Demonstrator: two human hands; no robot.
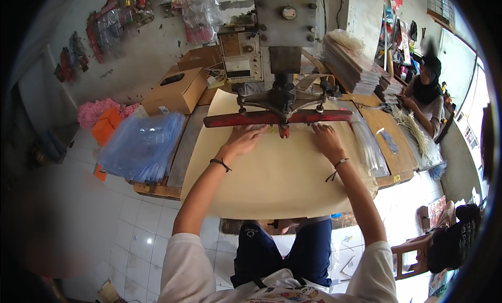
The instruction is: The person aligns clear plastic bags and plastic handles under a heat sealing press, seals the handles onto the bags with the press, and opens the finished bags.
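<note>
A large tan sheet (282,182) covers the middle of the worktable and hangs over its front edge. Above its far part is the red bar (235,119) of a press machine (284,91). My left hand (247,139) lies on the sheet with fingers stretched toward the bar, left of its centre. On the other side, my right hand (328,139) rests with its fingers reaching close to the bar. Neither hand shows anything gripped. Some fingertips are partly hidden near the bar, where small clear material is too indistinct to name.
Clear plastic sheets (144,146) are stacked on the left beside a cardboard box (175,91). Clear strips (366,146) lie at the right edge. Stacked packets (353,67) stand behind. A co-worker (429,91) sits at the back right; another person (452,240) is at lower right.
</note>
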